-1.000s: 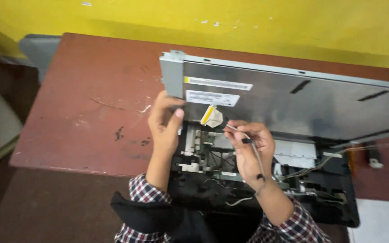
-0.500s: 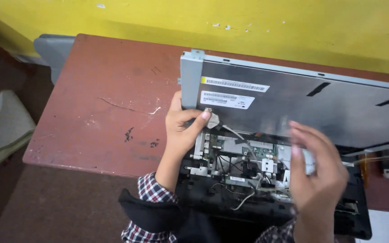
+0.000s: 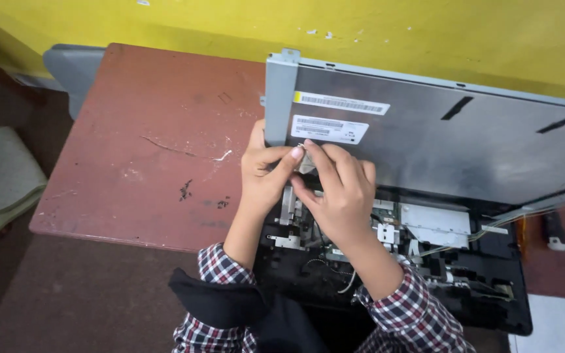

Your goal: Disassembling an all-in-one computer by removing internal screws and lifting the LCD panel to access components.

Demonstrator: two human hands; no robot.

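Both hands meet at the lower left corner of the tilted grey metal panel (image 3: pixel 465 140). Left hand (image 3: pixel 264 175) is wrapped around that edge from behind, thumb on the front face, so it's grasping the panel itself. Right hand (image 3: pixel 335 189) has its fingertips pinched on a small pale tab or connector (image 3: pixel 305 160), which sits at about 11 o'clock from the right palm, just under the white labels (image 3: pixel 329 129).

Panel's long axis runs 9 to 3 o'clock, leaning up over the opened black chassis (image 3: pixel 479 287) on the reddish table (image 3: pixel 138 157). Right hand is nearer the tab.

Can't really make out what the tab is, since the fingers cover most of it. Panel's right end is cut off.
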